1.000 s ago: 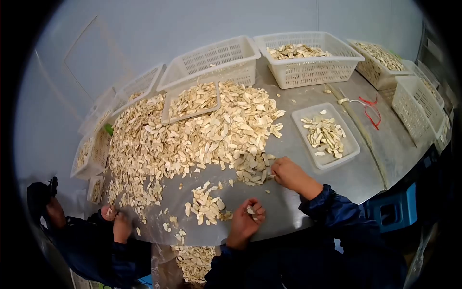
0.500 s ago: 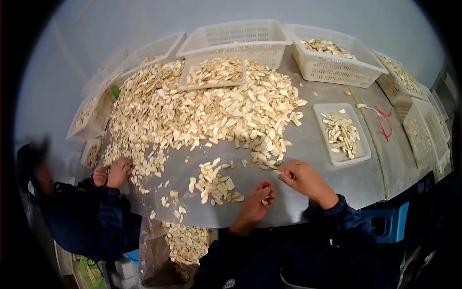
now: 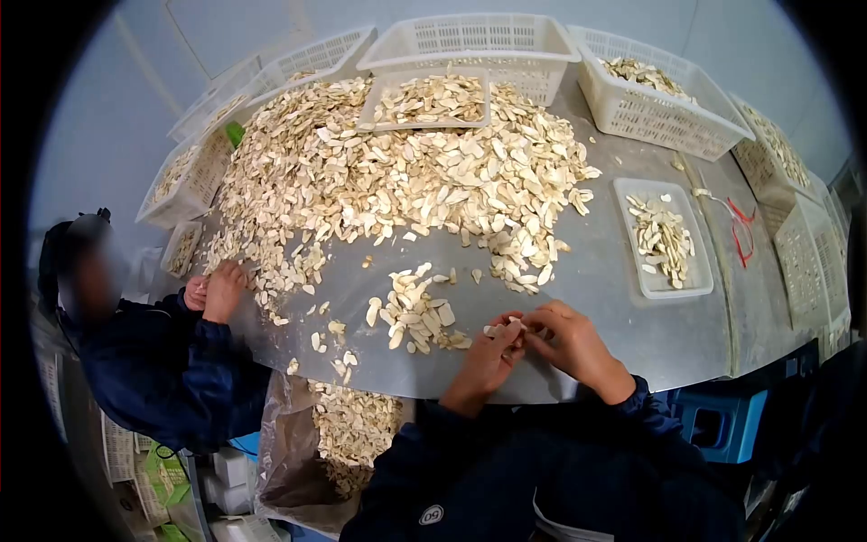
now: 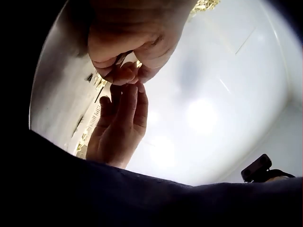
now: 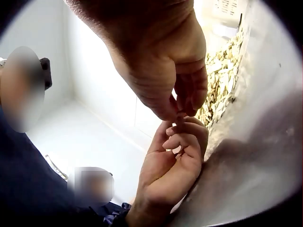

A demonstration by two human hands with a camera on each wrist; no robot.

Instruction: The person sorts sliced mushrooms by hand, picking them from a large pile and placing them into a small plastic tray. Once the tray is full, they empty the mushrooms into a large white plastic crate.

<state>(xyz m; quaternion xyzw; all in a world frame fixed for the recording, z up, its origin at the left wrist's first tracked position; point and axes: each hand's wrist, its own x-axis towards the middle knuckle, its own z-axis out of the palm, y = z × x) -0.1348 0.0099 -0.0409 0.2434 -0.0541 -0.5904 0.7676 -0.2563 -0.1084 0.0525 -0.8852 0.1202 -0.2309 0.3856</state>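
In the head view my left hand (image 3: 490,361) and right hand (image 3: 578,345) meet at the fingertips over the near table edge. Curled left fingers hold a pale dried slice (image 5: 176,149), seen in the right wrist view. My right thumb and fingers pinch at the left fingertips, on a slice mostly hidden by the fingers. To the left of my hands lies a small heap of slices (image 3: 414,312). Beyond them the big pile of slices (image 3: 397,176) spreads over the metal table (image 3: 623,339).
A shallow white tray (image 3: 702,287) with slices stands at the right. White baskets (image 3: 664,122) line the back, and a smaller tray (image 3: 364,126) sits on the pile. On the left another person (image 3: 163,361) handles slices. Below the edge is a lined container (image 3: 280,461) of slices.
My right hand has come from the pile's near edge to my left hand, and their fingertips now meet. The head view has shifted, so the table sits higher in it.
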